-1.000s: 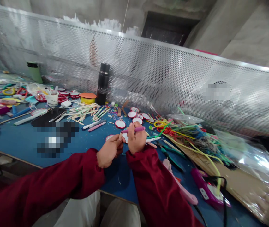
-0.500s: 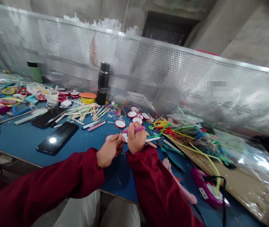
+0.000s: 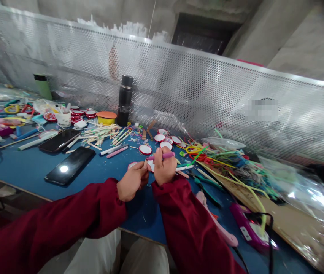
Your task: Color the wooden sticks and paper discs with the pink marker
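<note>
My right hand (image 3: pixel 165 167) is closed round a pink marker pen (image 3: pixel 168 155), its tip pointing left over the fingers of my other hand. My left hand (image 3: pixel 130 183) is closed in a pinch just left of the pen tip; a small pale piece shows at its fingertips, too small to name for certain. White discs with red rims lie around both hands: one disc (image 3: pixel 145 149) just beyond them and another (image 3: pixel 165 145) farther back. Two capped pens, one of them a pink pen (image 3: pixel 117 152), rest on the blue table (image 3: pixel 105 171) to the left.
Two phones, the nearer one (image 3: pixel 70 166) lit by a reflection, lie at the left. Behind are wooden sticks (image 3: pixel 100 133), a black flask (image 3: pixel 125 101) and a perforated metal screen (image 3: pixel 162 87). Pliers (image 3: pixel 209 190), a purple device (image 3: pixel 250 226) and tangled cords (image 3: pixel 236 167) occupy the right.
Both hands and the pen keep almost the same position. The whole view has shifted very slightly.
</note>
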The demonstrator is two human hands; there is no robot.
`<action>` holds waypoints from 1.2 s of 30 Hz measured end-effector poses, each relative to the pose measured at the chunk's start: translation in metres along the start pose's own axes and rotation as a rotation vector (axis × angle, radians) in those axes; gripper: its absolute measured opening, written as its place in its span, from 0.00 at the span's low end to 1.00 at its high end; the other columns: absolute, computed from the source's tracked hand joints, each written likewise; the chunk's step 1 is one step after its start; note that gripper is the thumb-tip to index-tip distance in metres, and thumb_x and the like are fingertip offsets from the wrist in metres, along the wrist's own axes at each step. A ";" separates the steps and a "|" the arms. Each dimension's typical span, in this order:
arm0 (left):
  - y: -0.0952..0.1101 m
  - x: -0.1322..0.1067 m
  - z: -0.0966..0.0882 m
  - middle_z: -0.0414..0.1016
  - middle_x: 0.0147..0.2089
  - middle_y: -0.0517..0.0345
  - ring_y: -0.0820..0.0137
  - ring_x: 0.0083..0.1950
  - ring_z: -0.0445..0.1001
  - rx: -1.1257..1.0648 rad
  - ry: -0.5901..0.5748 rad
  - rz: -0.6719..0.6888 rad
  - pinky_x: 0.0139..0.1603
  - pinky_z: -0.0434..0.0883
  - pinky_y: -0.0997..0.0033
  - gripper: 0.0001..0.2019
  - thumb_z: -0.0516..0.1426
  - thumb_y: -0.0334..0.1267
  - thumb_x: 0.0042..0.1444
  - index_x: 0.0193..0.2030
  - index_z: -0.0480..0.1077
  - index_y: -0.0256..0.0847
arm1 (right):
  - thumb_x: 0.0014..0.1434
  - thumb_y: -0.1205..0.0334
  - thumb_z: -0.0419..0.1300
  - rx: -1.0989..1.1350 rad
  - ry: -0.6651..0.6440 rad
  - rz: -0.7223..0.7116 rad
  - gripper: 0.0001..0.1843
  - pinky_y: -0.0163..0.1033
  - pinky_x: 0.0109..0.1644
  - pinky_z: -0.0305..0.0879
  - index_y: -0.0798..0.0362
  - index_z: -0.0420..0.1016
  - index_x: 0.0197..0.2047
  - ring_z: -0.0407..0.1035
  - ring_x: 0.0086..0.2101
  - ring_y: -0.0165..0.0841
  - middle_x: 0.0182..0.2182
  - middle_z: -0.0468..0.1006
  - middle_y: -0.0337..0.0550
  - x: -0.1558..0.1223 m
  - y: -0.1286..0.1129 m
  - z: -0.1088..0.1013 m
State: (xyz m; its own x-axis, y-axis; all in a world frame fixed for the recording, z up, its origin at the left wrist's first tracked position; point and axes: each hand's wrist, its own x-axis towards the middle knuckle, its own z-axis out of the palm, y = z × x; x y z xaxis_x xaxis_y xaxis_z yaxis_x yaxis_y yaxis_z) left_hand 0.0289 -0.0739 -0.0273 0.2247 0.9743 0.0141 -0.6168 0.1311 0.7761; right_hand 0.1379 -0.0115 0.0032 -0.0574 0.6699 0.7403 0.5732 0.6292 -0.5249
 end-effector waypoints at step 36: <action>0.004 -0.002 0.005 0.51 0.21 0.71 0.83 0.16 0.49 0.084 0.071 0.003 0.17 0.42 0.79 0.15 0.61 0.47 0.59 0.36 0.62 0.39 | 0.69 0.53 0.45 -0.051 0.054 -0.021 0.20 0.37 0.31 0.57 0.48 0.59 0.26 0.64 0.22 0.32 0.17 0.69 0.36 0.001 -0.002 -0.003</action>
State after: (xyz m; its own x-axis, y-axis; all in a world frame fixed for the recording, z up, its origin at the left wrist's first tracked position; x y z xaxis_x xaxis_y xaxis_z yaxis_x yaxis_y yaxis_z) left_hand 0.0296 -0.0765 -0.0209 0.1674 0.9856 -0.0255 -0.5515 0.1150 0.8262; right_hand 0.1391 -0.0135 0.0065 -0.0266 0.6333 0.7734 0.6136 0.6211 -0.4875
